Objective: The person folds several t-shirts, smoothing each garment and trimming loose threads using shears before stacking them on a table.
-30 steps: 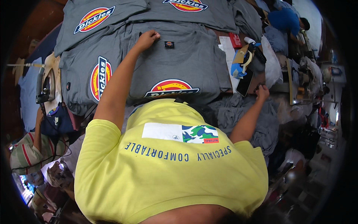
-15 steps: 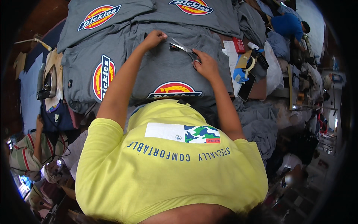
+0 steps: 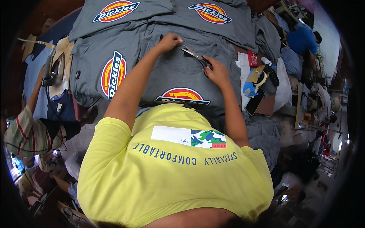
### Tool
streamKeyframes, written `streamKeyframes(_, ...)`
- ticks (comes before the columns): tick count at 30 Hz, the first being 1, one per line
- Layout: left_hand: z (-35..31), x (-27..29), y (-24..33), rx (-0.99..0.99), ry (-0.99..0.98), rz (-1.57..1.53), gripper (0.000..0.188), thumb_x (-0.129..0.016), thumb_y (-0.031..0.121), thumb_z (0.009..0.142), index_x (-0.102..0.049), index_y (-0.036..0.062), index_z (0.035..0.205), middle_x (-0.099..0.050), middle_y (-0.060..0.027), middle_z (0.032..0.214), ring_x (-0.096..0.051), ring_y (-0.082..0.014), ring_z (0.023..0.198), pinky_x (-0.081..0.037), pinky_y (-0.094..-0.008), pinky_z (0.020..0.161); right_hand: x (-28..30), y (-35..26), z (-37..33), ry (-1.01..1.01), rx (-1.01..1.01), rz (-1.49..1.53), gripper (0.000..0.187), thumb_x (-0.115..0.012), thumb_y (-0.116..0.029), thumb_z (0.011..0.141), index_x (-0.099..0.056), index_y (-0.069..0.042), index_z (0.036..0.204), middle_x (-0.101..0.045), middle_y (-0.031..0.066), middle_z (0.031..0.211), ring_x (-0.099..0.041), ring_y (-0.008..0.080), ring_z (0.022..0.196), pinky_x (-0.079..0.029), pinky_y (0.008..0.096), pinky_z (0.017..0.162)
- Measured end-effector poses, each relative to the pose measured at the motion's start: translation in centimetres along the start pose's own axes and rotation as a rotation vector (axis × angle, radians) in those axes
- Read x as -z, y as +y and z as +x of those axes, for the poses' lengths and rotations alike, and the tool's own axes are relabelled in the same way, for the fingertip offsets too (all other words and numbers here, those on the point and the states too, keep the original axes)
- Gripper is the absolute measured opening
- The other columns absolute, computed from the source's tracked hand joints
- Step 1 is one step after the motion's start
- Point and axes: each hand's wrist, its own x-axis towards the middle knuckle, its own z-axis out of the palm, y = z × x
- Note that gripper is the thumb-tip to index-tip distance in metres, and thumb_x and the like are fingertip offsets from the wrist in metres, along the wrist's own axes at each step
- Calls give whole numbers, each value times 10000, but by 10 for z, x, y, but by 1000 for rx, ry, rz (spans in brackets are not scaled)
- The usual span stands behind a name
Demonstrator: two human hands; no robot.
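Observation:
My right hand (image 3: 217, 72) grips a pair of scissors (image 3: 198, 57), thumb and fingers at the dark handles. Their metal blades point up and to the left, over the neckline of a grey T-shirt (image 3: 167, 72). Close to the blade tips, my left hand (image 3: 169, 43) is closed in a pinch above the same shirt; what its fingertips hold is too small to make out. A small dark label, partly covered by the blades, shows at the neckline. A printed red, yellow and blue logo (image 3: 182, 95) lies on the shirt's near part.
More grey T-shirts (image 3: 159, 14) with logos cover the table's far side. At right are a red box (image 3: 252, 58), a tape roll (image 3: 262, 78) and a dark phone (image 3: 254, 102). An iron (image 3: 48, 79) stands at left, where a co-worker's arm (image 3: 36, 89) reaches in.
The whole view has shifted slightly, moving the table right and down in the picture. Both hands keep nearly the same pose at the neckline. The co-worker's arm at left has risen toward the iron.

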Motion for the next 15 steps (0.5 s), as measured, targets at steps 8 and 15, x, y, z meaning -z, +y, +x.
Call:
streamKeyframes(8, 1, -2, -1, -33, -13, -67, 226, -583, 223, 831, -614, 1, 858, -580, -11, 741, -499, -84, 708, -394, -240, 663, -17, 1, 18, 29, 88, -37, 430, -589, -150, 717, -538, -163, 1144, -620, 119, 919, -609, 251, 793, -470, 346, 690)
streamKeyframes(15, 3, -4, -4, -34, 26, -52, 222, -585, 219, 827, -609, 4, 877, -581, -11, 745, -503, -85, 712, -402, -240, 664, -17, 1, 21, 28, 119, -61, 426, -581, -119, 721, -537, -162, 1143, -620, 119, 881, -606, 258, 772, -467, 351, 674)
